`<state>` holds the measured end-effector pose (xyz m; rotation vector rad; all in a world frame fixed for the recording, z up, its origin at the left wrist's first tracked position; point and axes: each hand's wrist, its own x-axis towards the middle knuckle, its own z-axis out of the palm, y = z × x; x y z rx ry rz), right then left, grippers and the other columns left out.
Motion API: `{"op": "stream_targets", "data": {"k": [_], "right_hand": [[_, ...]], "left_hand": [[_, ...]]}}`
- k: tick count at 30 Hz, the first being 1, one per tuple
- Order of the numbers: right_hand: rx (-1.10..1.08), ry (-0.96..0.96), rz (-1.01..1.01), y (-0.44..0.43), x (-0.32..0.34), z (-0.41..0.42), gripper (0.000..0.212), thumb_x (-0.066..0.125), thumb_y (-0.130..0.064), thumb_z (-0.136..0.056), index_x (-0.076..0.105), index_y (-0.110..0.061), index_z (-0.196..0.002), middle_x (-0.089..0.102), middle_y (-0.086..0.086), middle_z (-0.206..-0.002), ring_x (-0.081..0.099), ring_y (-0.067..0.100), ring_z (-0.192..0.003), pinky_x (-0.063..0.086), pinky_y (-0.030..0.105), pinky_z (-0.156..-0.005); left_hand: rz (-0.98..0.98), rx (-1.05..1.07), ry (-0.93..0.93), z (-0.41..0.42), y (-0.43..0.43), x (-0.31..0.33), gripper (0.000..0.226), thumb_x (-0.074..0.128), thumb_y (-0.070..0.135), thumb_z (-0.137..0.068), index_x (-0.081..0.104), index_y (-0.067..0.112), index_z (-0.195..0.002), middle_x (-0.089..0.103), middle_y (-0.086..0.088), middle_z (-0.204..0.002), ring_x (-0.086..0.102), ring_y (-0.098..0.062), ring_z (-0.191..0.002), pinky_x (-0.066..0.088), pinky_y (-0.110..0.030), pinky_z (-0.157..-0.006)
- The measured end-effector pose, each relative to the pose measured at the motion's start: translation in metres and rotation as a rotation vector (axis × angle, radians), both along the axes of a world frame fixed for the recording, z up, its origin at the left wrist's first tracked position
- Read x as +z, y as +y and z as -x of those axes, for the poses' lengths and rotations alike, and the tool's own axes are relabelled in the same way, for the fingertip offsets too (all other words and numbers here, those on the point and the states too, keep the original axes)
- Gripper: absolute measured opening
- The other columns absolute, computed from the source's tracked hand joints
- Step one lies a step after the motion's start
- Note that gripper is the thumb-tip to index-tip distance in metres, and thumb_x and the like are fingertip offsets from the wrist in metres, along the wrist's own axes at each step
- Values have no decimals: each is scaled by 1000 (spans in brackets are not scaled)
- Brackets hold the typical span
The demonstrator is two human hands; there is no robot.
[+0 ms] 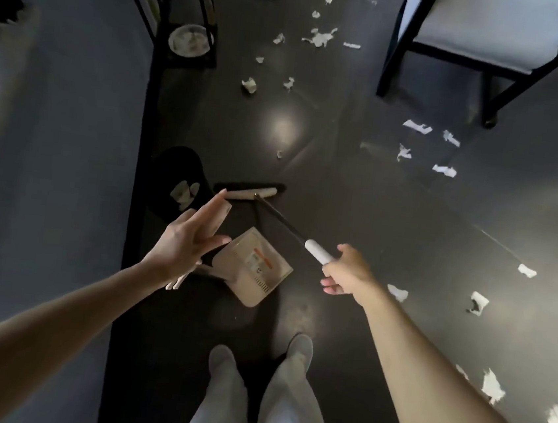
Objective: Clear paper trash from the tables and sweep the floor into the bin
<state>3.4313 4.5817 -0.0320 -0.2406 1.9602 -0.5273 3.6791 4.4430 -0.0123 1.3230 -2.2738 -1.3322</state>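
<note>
- The right hand [345,275] is curled round the very end of the white grip of a long broom [250,191] with a black shaft and a beige head. The head is down on the dark glossy floor [341,190].
- The left hand [187,238] hangs open with fingers spread, holding nothing, above the handle end of the flat beige plastic dustpan [258,267].
- Torn white paper scraps [320,38] are all over the floor, ahead and off to the right, well apart from the broom head. Sweeping looks barely begun.
- The round black bin [173,159] sits just beside the broom head, against the edge of the grey tabletop [56,119], with a few pale scraps inside.
- Risk 1: a 1-handed hold that far up the grip gives little control, so the head may twist or skip over scraps.
- Risk 2: a quick stroke could flick these light scraps wider, or push them under the black-framed chair with the pale seat [495,37].
- Risk 3: the dustpan lies loose just ahead of the feet, so a step or a backswing could kick it away.
- Risk 4: a pull toward the bin could knock it over and spill it.
</note>
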Motion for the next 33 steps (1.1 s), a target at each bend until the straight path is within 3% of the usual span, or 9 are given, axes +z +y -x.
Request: {"op": "stream_targets", "data": {"k": [3, 5, 10, 14, 20, 22, 25, 28, 33], "right_hand": [[152, -76, -117, -12, -14, -6, 67, 41, 4, -89, 26, -22, -149, 53, 11, -121, 53, 17, -58, 44, 23, -43], [217, -114, -197, -17, -23, -13, 49, 36, 2, -88, 42, -19, -133, 55, 11, -98, 49, 17, -58, 38, 18, -42], [230, 15, -155, -6, -43, -25, 42, 28, -1, -82, 53, -18, -112, 43, 6, -78, 31, 18, -50, 23, 15, -39], [162, 30, -105, 19, -39, -20, 56, 30, -2, -80, 50, -33, -121, 50, 6, -82, 33, 19, -48, 25, 21, -44], [-63, 19, -52, 68, -16, -4, 53, 34, -13, -89, 42, -34, -136, 52, -4, -94, 51, 19, -49, 42, 21, -39], [-211, -40, -47, 86, -11, 5, 41, 35, -15, -91, 50, -27, -128, 51, -1, -87, 49, 17, -49, 37, 18, -38], [-387, -80, -9, 115, -7, 23, 23, 38, -6, -84, 56, -6, -98, 42, 2, -63, 34, 15, -45, 24, 19, -39], [-557, -69, 9, 143, 1, 45, 18, 35, -5, -83, 51, -12, -79, 40, 4, -58, 31, 15, -43, 22, 20, -40], [-672, 31, 80, 199, 15, 96, 28, 43, -9, -85, 51, -19, -110, 46, 5, -69, 38, 15, -42, 30, 17, -36]], "left_hand": [[17, 26, 2, -3, -4, -4, 76, 67, 26, -87, 24, 53, -143, 52, 2, -113, 51, -9, -109, 39, -26, -96], [25, 49, 24, -5, -4, -6, 75, 68, 23, -87, 27, 48, -144, 52, 6, -113, 50, -3, -108, 37, -15, -92], [4, 25, 17, 2, -2, -3, 76, 70, 31, -84, 25, 55, -141, 44, 32, -119, 47, 5, -111, 35, -6, -88], [-93, -30, 55, 15, -4, 0, 87, 70, 23, -85, 14, 72, -130, 38, 10, -146, 31, 17, -121, 35, 5, -82], [-22, -142, -17, 61, 9, 14, 75, 66, 37, -86, 16, 71, -131, 44, 19, -136, 57, -8, -106, 46, -9, -74], [-25, -197, -33, 84, 14, 20, 73, 65, 39, -87, 17, 63, -137, 45, 11, -142, 55, -7, -110, 45, -12, -83], [-33, -222, 3, 125, 26, 36, 72, 67, 38, -86, 22, 60, -138, 45, 7, -143, 56, -9, -111, 45, -4, -74], [31, -262, -10, 173, 41, 57, 73, 66, 38, -86, 22, 55, -141, 43, 7, -145, 58, -27, -115, 55, -28, -84], [14, -294, 63, 276, 75, 87, 72, 68, 34, -86, 27, 50, -143, 49, 2, -139, 55, -34, -119, 48, -49, -97]]}}
